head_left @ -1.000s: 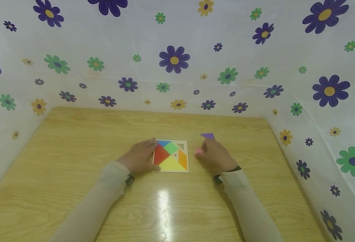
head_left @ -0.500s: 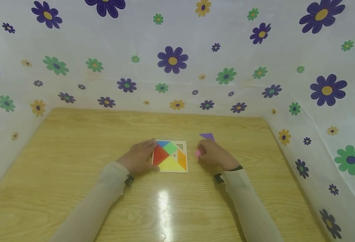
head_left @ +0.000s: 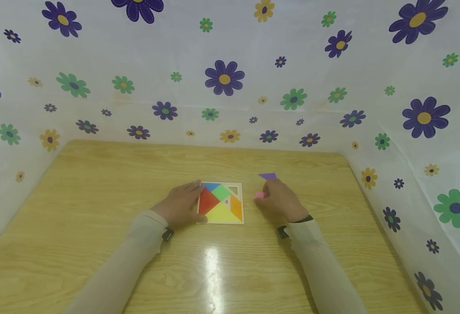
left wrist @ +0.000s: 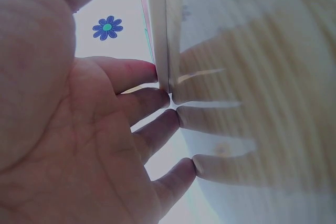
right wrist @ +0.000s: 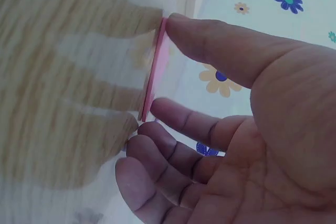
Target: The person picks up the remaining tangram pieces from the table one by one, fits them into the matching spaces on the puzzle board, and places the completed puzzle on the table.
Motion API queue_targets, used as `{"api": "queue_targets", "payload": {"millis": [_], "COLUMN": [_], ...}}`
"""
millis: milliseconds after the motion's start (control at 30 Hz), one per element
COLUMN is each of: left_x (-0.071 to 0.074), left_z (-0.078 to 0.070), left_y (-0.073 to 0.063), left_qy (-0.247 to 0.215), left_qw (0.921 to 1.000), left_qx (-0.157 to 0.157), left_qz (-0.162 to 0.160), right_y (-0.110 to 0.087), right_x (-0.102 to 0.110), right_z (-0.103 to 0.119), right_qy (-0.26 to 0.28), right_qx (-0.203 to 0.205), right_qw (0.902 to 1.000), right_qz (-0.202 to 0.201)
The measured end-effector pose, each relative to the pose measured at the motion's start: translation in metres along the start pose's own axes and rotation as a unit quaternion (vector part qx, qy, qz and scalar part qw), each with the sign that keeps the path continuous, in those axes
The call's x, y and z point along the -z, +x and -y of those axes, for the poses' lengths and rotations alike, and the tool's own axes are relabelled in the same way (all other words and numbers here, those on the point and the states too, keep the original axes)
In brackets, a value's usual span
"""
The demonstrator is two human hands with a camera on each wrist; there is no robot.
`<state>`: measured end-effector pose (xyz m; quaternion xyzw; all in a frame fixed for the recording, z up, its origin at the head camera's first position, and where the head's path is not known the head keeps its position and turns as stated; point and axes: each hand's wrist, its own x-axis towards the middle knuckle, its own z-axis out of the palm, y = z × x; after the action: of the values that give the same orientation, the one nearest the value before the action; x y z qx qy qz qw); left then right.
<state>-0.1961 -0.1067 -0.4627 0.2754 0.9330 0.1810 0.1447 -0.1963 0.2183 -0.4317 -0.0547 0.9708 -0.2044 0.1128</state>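
My left hand (head_left: 179, 205) rests against the left side of a square tangram tray (head_left: 242, 196), its thumb at the lower corner and fingers at the upper one. In the left wrist view, the fingertips (left wrist: 163, 98) touch the tray's edge and the table. The tray holds red (head_left: 208, 201), yellow (head_left: 223, 214), blue, green and orange pieces; two slots at its right are unfilled. Right of the tray, my right hand (head_left: 282, 201) pinches a flat pink tangram piece (right wrist: 157, 72) between thumb and index finger, low at the table. Its other fingers curl loosely.
A purple triangular piece (head_left: 268, 176) lies just beyond the right hand, partly hidden by it. The wood-grain table (head_left: 135, 165) reflects light at the front. Flower-printed white sheets (head_left: 135, 56) rise at the back and both sides.
The right hand shifts slightly and the pink piece turns within its fingers, its visible part ending a little further right. The left hand and tray stay in place.
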Motion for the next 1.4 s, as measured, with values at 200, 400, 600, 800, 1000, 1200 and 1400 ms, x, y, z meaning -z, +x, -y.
{"api": "queue_targets", "payload": {"millis": [200, 400, 600, 800, 1000, 1200, 1400], "left_x": [-0.0009, 0.0005, 0.0016, 0.0021, 0.0028, 0.0024, 0.0032], "left_z": [0.0007, -0.0017, -0.0019, -0.0022, -0.0028, -0.002, -0.0036], "left_y": [0.001, -0.0004, -0.0008, -0.0015, -0.0018, -0.0015, -0.0025], "left_qy": [0.0, 0.001, -0.004, -0.008, -0.009, -0.008, -0.008], "left_qw": [1.0, 1.0, 1.0, 1.0, 1.0, 1.0, 1.0], "left_qx": [-0.001, 0.001, 0.002, 0.001, 0.002, 0.001, 0.003], "left_qz": [-0.001, -0.001, 0.001, 0.0, 0.001, -0.002, -0.003], "right_y": [-0.0012, 0.0002, 0.0033, 0.0029, 0.0014, -0.0028, -0.0041], "right_x": [0.0018, 0.0024, 0.0006, 0.0007, 0.0009, 0.0019, 0.0038], "right_z": [-0.0025, -0.0067, -0.0052, -0.0031, -0.002, -0.0005, 0.0015], "right_qy": [-0.007, 0.0, 0.004, 0.006, 0.017, 0.026, 0.007], "right_qx": [0.057, 0.078, 0.054, 0.035, 0.017, -0.009, -0.032], "right_qw": [0.9981, 0.9961, 0.9976, 0.9987, 0.9991, 0.9993, 0.9992], "right_qz": [0.021, 0.042, 0.044, 0.038, 0.035, 0.025, 0.022]}}
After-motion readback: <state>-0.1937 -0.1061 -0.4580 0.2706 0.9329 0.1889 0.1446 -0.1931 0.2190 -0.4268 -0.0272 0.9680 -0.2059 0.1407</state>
